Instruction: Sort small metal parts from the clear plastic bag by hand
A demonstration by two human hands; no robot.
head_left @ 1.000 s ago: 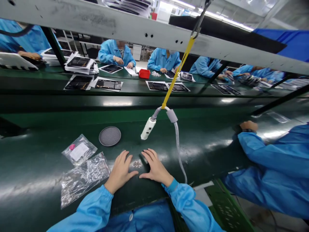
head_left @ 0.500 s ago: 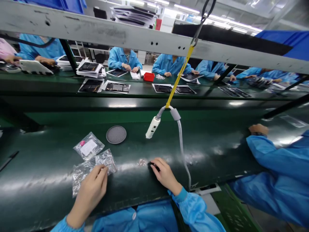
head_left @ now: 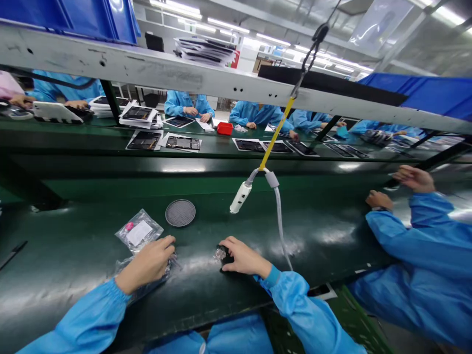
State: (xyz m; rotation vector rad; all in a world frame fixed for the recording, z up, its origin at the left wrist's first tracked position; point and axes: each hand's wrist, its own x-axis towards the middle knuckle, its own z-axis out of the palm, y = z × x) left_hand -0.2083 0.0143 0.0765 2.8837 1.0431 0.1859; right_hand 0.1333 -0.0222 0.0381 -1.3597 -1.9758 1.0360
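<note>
Head view looks down on a dark green bench [head_left: 332,236]. At about 7 o'clock the left hand [head_left: 147,263] lies with curled fingers on a crumpled clear bag [head_left: 162,270], gripping its upper edge. Just beyond it, toward 10 o'clock, a second clear bag with a white label [head_left: 139,231] lies flat, and a round grey mesh disc [head_left: 180,213] rests near that at 11 o'clock. At the centre the right hand [head_left: 241,256] is cupped narrow over a small dark object [head_left: 225,253], whether gripped I cannot tell, with a little heap of shiny small parts [head_left: 220,253] touching its fingertips. A white tool [head_left: 240,197] hangs on a yellow strap [head_left: 276,132] at 12 o'clock. A co-worker's sleeve [head_left: 416,246] lies at 3 o'clock.
</note>
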